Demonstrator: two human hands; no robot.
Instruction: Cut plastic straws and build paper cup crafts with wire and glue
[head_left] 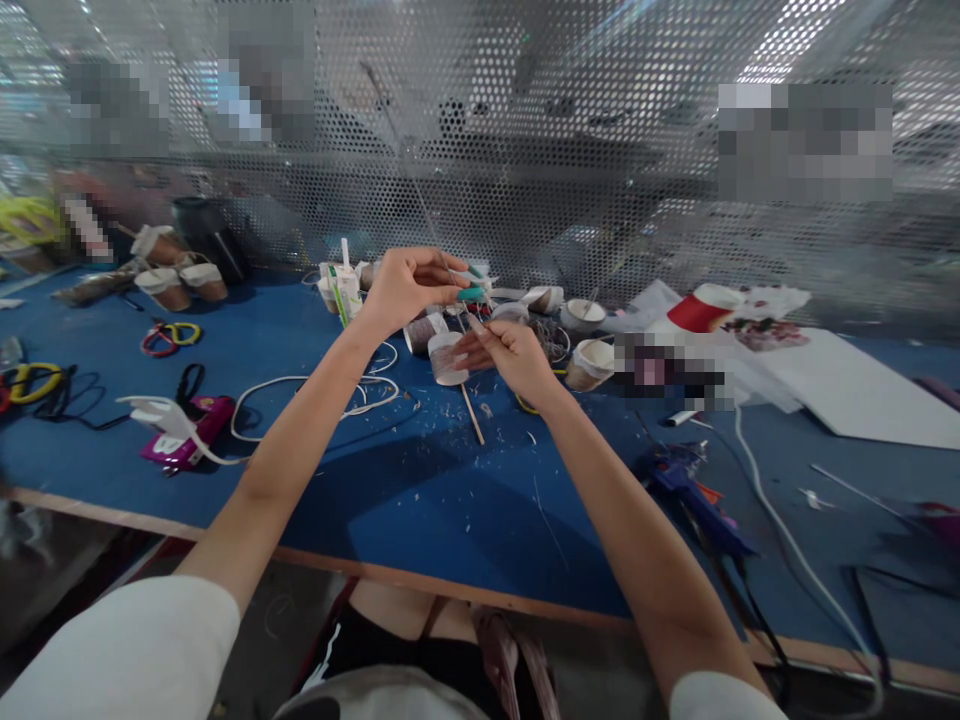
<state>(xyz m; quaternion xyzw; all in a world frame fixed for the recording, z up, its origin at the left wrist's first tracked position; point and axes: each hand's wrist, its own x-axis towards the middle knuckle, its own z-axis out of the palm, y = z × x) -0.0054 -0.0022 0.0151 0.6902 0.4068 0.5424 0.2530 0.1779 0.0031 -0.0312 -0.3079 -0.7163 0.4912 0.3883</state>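
My left hand [409, 288] is closed, thumb and fingers pinched at a small teal piece [471, 294] whose kind I cannot make out. A long thin rod [405, 155] slants up and left from behind this hand; whether the hand holds it is unclear. My right hand [514, 355] is close by, thumb and finger pinched on something too small to name. Its lower fingers lie beside a whitish wrapped cup [444, 358], which is on its side. From under the cup a thin wooden stick [472, 415] points toward me. Another brown wrapped cup [420, 333] lies just behind.
Paper cups [591, 365] and a drink carton [345, 292] stand behind my hands. Scissors [171, 338] and a purple device with a white cord [187, 430] lie left. A blue glue gun [697, 500] and a white board [877, 385] are right. A perforated metal screen [525, 180] closes the back.
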